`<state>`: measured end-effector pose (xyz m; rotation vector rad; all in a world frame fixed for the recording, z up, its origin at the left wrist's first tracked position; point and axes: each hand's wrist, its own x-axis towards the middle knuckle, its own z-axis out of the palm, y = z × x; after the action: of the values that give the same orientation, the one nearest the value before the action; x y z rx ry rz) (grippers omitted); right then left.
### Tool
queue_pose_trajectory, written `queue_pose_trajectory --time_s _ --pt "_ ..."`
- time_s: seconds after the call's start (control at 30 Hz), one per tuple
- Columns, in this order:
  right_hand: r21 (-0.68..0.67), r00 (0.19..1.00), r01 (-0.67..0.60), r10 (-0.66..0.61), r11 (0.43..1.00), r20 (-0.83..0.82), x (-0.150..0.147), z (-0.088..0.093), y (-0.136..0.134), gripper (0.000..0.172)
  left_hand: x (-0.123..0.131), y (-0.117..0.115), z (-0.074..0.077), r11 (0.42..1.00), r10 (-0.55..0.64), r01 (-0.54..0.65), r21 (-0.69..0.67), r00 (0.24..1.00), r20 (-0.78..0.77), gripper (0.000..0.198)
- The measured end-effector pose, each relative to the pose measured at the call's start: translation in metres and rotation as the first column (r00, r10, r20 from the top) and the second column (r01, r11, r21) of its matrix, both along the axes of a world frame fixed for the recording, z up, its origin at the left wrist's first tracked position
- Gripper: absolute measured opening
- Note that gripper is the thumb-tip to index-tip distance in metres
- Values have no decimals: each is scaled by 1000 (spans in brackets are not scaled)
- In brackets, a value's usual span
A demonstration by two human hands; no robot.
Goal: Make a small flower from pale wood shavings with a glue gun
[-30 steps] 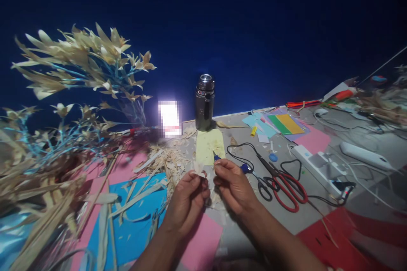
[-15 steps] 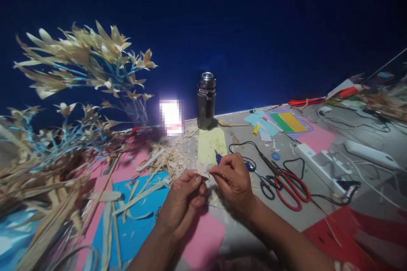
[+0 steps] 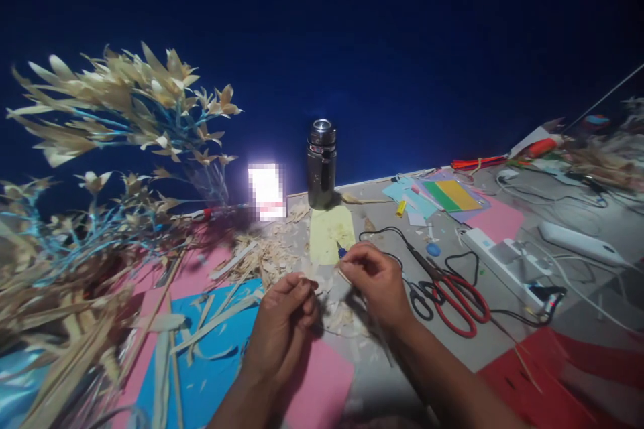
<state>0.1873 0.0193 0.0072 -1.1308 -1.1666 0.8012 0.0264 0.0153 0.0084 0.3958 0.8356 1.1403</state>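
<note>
My left hand (image 3: 284, 322) is closed in a pinch on a small pale leaf piece (image 3: 308, 273) just above the table. My right hand (image 3: 375, 281) is closed beside it, fingers curled round a thin strip, with the blue tip of a glue gun (image 3: 342, 252) showing just behind the fingers. Both hands hover over a litter of pale shavings (image 3: 272, 255) between a blue paper sheet (image 3: 211, 348) and a pink sheet (image 3: 322, 389). A yellow paper (image 3: 329, 231) lies just beyond the hands.
A dried-leaf bouquet with blue stems (image 3: 115, 120) fills the left. A steel flask (image 3: 320, 164) stands at the back. Red-handled scissors (image 3: 455, 298), black cords, a white power strip (image 3: 503, 261) and coloured papers (image 3: 447, 194) lie to the right. Red paper (image 3: 553, 375) covers the near right corner.
My hands have drawn slightly apart. The right hand shifted a little right and the left hand dropped a little lower with the leaf piece. The view swung slightly.
</note>
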Motion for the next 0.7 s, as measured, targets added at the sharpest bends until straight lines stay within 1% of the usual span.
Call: queue_pose_trajectory --time_s 0.03,0.07,0.1,0.13,0.17,0.23,0.3,0.4,0.47,0.53,0.6,0.63,0.7 --pt "-107 974 -70 44 992 -223 -1 1 0 11 1 0 0 1000 2 -2 -3 1000 1 28" --pt "-175 912 -150 68 973 -405 -1 1 0 16 2 1 0 1000 -3 3 -7 1000 0 29" --pt "-208 842 -215 73 954 -534 -2 2 0 21 4 1 0 1000 -10 10 -11 1000 -1 30" --pt "-219 786 -255 70 942 -614 -3 3 -2 24 5 0 0 1000 -9 9 -13 1000 -2 31" --pt "-218 753 -275 68 936 -655 -4 4 -3 26 7 0 -1 1000 1 -1 -11 1000 -8 31" --pt "-206 727 -274 62 940 -684 -6 6 -6 27 8 -1 -2 999 53 -53 6 998 -43 32" --pt "-213 720 -267 48 940 -692 -7 9 -8 28 6 -1 -3 994 102 -98 40 987 -125 31" --pt "-233 713 -260 23 937 -701 -9 12 -9 29 2 -1 -5 987 143 -112 118 943 -301 26" --pt "-237 706 -251 10 938 -708 -10 13 -9 30 1 0 -6 983 154 -102 155 914 -375 24" --pt "-236 702 -239 -1 942 -712 -12 12 -9 29 1 0 -6 984 150 -106 143 926 -346 24" --pt "-228 705 -227 -1 947 -709 -13 11 -10 28 3 0 -7 991 120 -104 81 967 -224 25" --pt "-212 716 -215 7 953 -698 -14 9 -10 27 5 0 -7 994 101 -95 47 983 -154 27" --pt "-145 769 -171 39 975 -638 -15 5 -12 21 8 0 -9 998 57 -58 -7 997 -46 28"
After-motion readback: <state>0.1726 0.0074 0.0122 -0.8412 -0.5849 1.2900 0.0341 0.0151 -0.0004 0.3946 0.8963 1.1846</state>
